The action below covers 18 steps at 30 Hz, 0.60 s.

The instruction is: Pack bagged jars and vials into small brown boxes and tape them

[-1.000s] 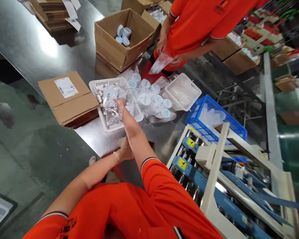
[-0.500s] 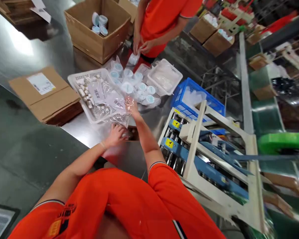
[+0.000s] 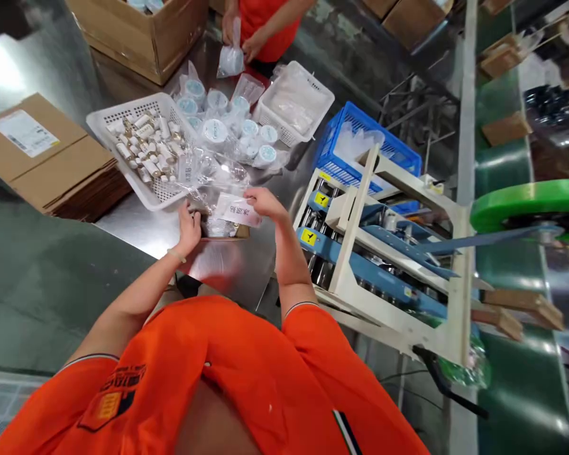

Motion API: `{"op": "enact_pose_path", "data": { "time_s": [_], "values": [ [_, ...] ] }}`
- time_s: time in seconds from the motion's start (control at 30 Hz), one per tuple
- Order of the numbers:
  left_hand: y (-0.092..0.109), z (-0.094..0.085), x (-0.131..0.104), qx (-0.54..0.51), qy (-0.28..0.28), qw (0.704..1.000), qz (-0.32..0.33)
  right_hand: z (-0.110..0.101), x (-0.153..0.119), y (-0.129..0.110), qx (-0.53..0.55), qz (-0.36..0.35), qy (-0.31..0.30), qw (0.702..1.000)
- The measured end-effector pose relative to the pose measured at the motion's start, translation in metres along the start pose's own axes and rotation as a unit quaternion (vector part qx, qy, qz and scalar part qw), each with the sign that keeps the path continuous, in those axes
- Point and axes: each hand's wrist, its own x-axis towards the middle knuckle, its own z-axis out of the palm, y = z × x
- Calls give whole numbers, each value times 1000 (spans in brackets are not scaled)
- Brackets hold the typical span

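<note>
Centre of frame: right hand [image 3: 264,203] pinches a labelled clear packet [image 3: 237,212] above a small carton [image 3: 220,230], which the left hand [image 3: 189,229] steadies, apparently closed on its edge; white basket [image 3: 105,120] sits upper left on the desk [image 3: 227,268].

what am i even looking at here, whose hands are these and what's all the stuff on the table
There is no robot here: the picture comes from a camera worn on a person's head, looking down at their own orange shirt and two bare hands. The right hand holds a clear plastic bag with a white label. The left hand rests at a small cardboard box on the shiny metal table. Just beyond lies a white basket full of small tubes, then a heap of bagged round jars, a second white basket and a blue crate. The hands at the top, holding another bag, belong to a co-worker. The blue and cream frame on the right is a machine.
</note>
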Motion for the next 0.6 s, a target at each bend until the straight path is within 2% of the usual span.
{"op": "enact_pose_path", "data": {
  "time_s": [0.1,0.2,0.3,0.37,0.47,0.6],
  "values": [
    [2,0,-3,12,23,999,-24,-14,-3,6,44,-47,-42,997],
    [6,-4,3,30,4,999,-33,-11,-1,5,102,-110,-57,987],
    [11,-13,12,44,-16,998,-52,14,3,-11,82,-108,-50,990],
    [14,-21,18,43,-26,997,-56,39,6,-28,3,-53,-44,998],
    [17,-30,26,24,-40,997,-59,72,9,-54,-115,22,-30,993],
    [22,-34,29,-26,-55,994,-91,96,1,-64,-145,32,-30,988]
  ]
}}
